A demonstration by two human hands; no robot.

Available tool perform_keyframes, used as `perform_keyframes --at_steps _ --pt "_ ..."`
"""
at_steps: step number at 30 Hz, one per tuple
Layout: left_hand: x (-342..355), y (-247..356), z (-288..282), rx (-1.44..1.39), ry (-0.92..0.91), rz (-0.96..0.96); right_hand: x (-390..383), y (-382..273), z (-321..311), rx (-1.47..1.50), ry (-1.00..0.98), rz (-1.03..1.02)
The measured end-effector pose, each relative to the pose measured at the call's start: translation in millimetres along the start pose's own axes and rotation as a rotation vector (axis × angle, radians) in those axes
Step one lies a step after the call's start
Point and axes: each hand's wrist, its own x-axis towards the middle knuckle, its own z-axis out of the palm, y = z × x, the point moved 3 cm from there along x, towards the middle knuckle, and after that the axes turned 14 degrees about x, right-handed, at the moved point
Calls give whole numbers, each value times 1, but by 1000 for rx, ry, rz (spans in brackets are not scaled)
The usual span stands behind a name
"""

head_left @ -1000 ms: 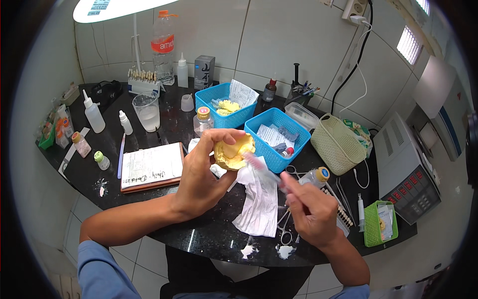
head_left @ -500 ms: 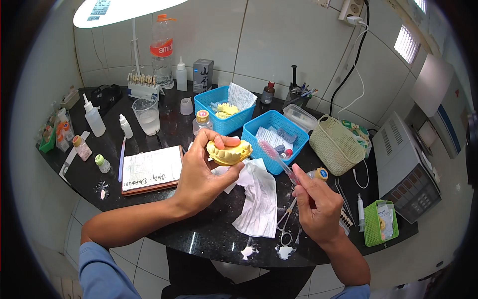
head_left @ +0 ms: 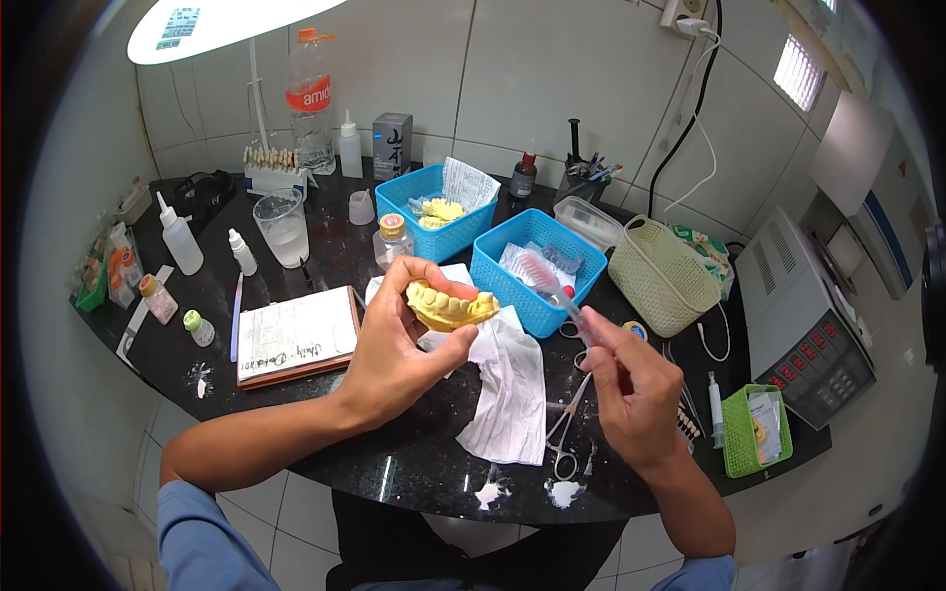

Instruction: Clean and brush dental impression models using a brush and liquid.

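Note:
My left hand (head_left: 399, 345) grips a yellow dental cast (head_left: 451, 304) with a row of teeth and a pink wax part, held above the black counter (head_left: 246, 414). My right hand (head_left: 636, 389) is closed around the clear handle of a toothbrush (head_left: 552, 286), whose pink-white bristle head points up and left, a short way right of the cast and not touching it. Under both hands lies a crumpled white tissue (head_left: 512, 394).
Two blue baskets (head_left: 537, 261) (head_left: 434, 212), a cream woven basket (head_left: 662, 276), a small green basket (head_left: 754, 428), an open notebook (head_left: 294, 335), a plastic cup (head_left: 284, 229), dropper bottles (head_left: 180, 236), a water bottle (head_left: 313, 98), scissors (head_left: 564, 433) and a grey machine (head_left: 813, 315) crowd the counter.
My right hand rose from the counter with the toothbrush and brought it up beside the cast. My left hand turned the cast so that its teeth face me.

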Motion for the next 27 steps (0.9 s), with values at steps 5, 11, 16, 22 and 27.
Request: perform_keyframes --at_steps 5,11,16,22,27 --pt "-8 5 18 -116 -207 76 0 -3 4 516 -34 457" --pt "-14 5 29 -187 -373 64 -5 2 20 754 -113 504" --pt "-16 4 32 -191 -386 71 -7 2 18 701 -132 527" --pt "-14 5 31 -274 -351 11 -7 1 18 811 -68 573" --pt "-17 3 29 -288 -392 -219 -10 2 18 770 -59 582"
